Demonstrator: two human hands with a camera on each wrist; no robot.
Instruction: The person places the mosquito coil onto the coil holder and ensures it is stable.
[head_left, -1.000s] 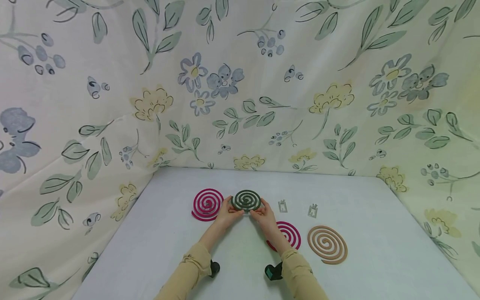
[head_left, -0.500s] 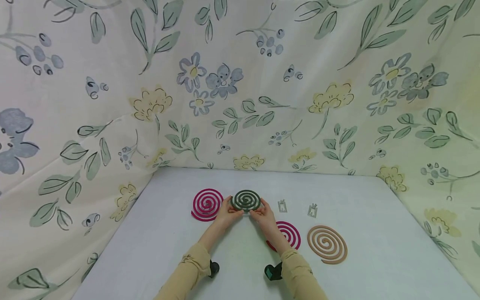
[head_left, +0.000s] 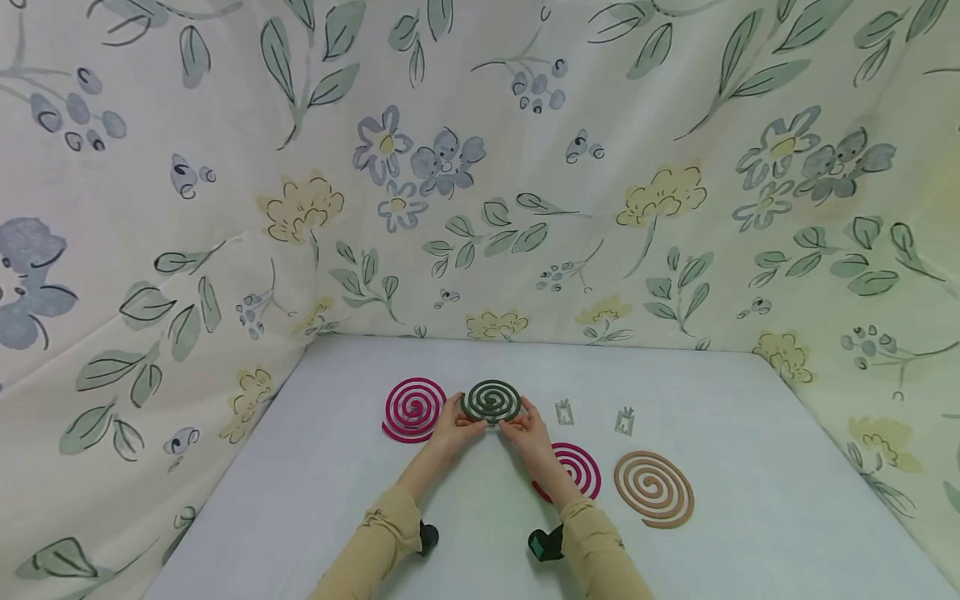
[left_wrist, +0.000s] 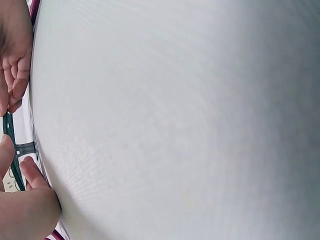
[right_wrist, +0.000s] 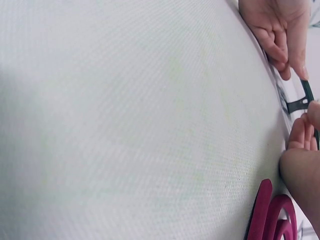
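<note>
Pinching opposite sides of the green mosquito coil (head_left: 491, 402), left hand (head_left: 456, 425) and right hand (head_left: 529, 428) held it squarely between them, neither nearer, with a metal stand (left_wrist: 25, 148) beneath, over the table (head_left: 337, 467).

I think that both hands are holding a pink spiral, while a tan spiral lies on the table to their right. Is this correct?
Not quite: both hands are holding a dark green spiral, not a pink one, as the head view shows. The tan spiral does lie on the table to their right.
</note>
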